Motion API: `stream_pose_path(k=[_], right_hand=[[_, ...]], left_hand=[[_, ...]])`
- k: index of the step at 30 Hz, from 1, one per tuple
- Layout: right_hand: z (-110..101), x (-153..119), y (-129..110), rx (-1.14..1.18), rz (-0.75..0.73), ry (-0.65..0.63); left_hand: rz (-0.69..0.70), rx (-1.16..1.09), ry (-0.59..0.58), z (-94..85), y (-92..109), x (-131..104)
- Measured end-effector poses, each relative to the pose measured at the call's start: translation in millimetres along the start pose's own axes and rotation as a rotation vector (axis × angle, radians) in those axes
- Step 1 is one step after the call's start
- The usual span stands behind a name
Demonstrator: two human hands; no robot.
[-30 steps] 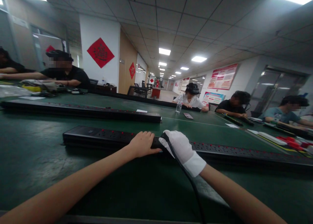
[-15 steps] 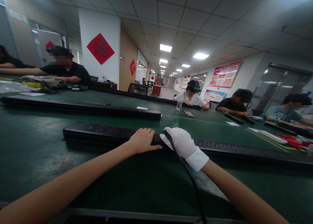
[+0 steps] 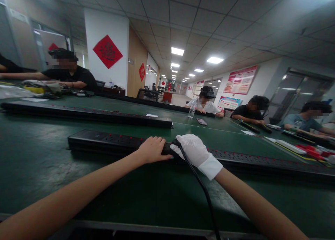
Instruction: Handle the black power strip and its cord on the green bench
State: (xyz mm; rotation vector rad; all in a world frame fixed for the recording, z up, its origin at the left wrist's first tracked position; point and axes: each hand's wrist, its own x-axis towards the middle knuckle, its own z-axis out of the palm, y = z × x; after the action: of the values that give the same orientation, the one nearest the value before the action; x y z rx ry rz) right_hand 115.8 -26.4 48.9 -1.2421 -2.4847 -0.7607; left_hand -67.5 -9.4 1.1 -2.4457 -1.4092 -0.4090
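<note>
A long black power strip (image 3: 102,139) with red dots along its top lies across the table before me. My left hand (image 3: 153,150), bare, is wrapped over the strip, fingers on top and thumb along the near side. Right beside it my right hand (image 3: 190,150), in a white dotted glove, is closed round a black plug (image 3: 176,142) at the strip's top. From the plug a black cable (image 3: 201,186) runs down toward the table's near edge. The plug's front end is hidden, so I cannot tell whether it sits in a socket.
Another long black power strip (image 3: 86,113) lies farther back on the green table (image 3: 123,198). Beyond are a water bottle (image 3: 192,111), a phone (image 3: 201,121) and papers. Coworkers sit around the far sides. Wires lie at left; white strips and red items (image 3: 311,151) at right.
My gloved right hand and the plug have shifted very slightly up and left. My left hand keeps its hold on the strip.
</note>
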Motion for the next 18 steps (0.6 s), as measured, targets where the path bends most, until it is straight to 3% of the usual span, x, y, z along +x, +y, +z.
stream_pose_path(k=[6, 10, 14, 18], right_hand=[[-10, 11, 5, -0.051, -0.088, -0.069], [-15, 17, -4, -0.089, -0.128, -0.115], [-11, 17, -21, -0.136, -0.162, -0.067], [14, 2, -22, 0.019, 0.018, 0.096]], left_hand=[[0.014, 0.009, 0.016, -0.5, -1, 0], [0.023, 0.017, 0.013, -0.1, -1, 0], [0.030, 0.024, 0.003, 1.2, -2, 1], [0.038, 0.037, 0.007, 2.1, -2, 1]])
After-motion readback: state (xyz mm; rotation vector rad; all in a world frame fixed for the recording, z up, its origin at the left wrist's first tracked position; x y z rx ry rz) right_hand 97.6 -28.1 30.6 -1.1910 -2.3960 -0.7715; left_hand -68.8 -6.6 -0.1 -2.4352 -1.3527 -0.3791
